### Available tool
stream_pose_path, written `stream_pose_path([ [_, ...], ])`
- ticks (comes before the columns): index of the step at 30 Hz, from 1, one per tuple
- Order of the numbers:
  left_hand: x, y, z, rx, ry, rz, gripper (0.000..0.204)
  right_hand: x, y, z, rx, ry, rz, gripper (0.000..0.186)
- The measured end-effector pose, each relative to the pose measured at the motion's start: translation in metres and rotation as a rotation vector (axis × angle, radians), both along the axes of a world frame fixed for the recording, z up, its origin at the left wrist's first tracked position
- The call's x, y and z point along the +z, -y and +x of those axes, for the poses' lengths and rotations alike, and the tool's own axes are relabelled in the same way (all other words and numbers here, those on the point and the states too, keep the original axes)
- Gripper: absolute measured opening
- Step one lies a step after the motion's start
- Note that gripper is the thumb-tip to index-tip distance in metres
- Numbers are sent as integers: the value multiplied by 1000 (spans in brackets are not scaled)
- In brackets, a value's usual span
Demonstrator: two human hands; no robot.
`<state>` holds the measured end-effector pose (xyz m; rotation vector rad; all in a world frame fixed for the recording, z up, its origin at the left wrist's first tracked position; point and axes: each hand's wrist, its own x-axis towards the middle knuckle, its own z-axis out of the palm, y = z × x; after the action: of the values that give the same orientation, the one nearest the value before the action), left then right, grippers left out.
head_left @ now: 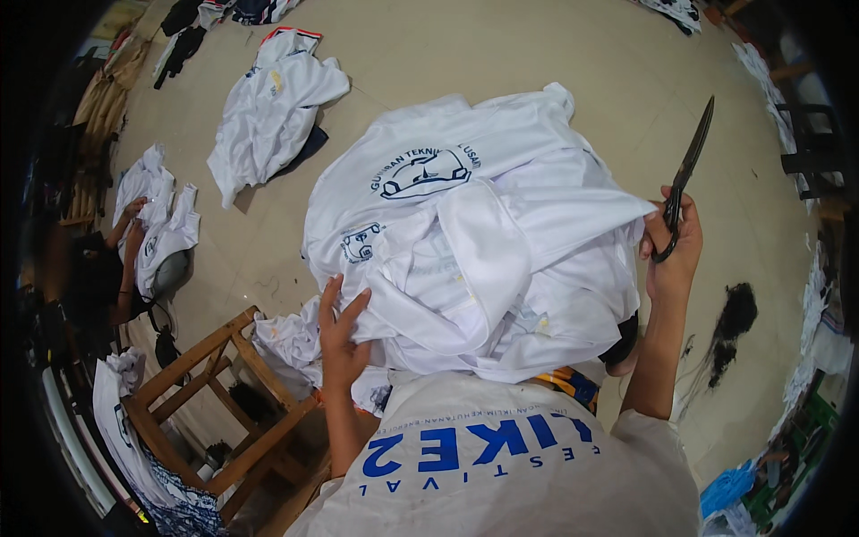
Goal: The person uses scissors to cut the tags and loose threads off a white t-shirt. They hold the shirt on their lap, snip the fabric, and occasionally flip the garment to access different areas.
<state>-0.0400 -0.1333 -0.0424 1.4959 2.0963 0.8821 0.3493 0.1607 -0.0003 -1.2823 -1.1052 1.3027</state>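
Observation:
A heap of white shirts (pixel 501 304) with dark blue printed emblems lies bunched over my lap. On its left edge rests my left hand (pixel 344 331), its fingers spread on the cloth with nothing gripped. My right hand (pixel 677 240) is closed round the handles of dark scissors (pixel 691 161), whose blades point up and away from me. A pulled-out tip of white cloth reaches the fingers of that hand; whether they pinch it too is hard to see.
Left of me stands a wooden stool frame (pixel 192 407). Another white shirt (pixel 273 103) lies on the tiled floor ahead. At the far left a person (pixel 112 268) handles white cloth. Black thread scraps (pixel 735 318) lie on the right, near a blue plastic bag (pixel 727 488).

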Motion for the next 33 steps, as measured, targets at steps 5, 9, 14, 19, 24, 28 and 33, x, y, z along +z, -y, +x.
stream_pose_path([
  [5, 31, -5, -39, 141, 38, -27, 44, 13, -29, -20, 16, 106, 77, 46],
  [9, 56, -54, -98, 246, -265, 119, 27, 26, -80, -65, 81, 195, 172, 47],
  [14, 52, -152, -125, 237, -289, 164, 25, -16, -132, -100, 83, 282, 302, 51],
  [19, -3, -144, -86, 70, -101, -85, 48, -25, -82, -93, 78, 377, 93, 51],
  [24, -31, -124, -65, 17, -136, -118, 50, -11, -16, -58, 166, 373, -67, 47],
  [28, -10, -130, -46, 97, -193, 60, 39, -8, 17, -39, 230, 269, -154, 45],
  [33, 24, -150, 35, -102, 71, 54, 27, 27, 51, -40, 274, 131, -271, 40],
])
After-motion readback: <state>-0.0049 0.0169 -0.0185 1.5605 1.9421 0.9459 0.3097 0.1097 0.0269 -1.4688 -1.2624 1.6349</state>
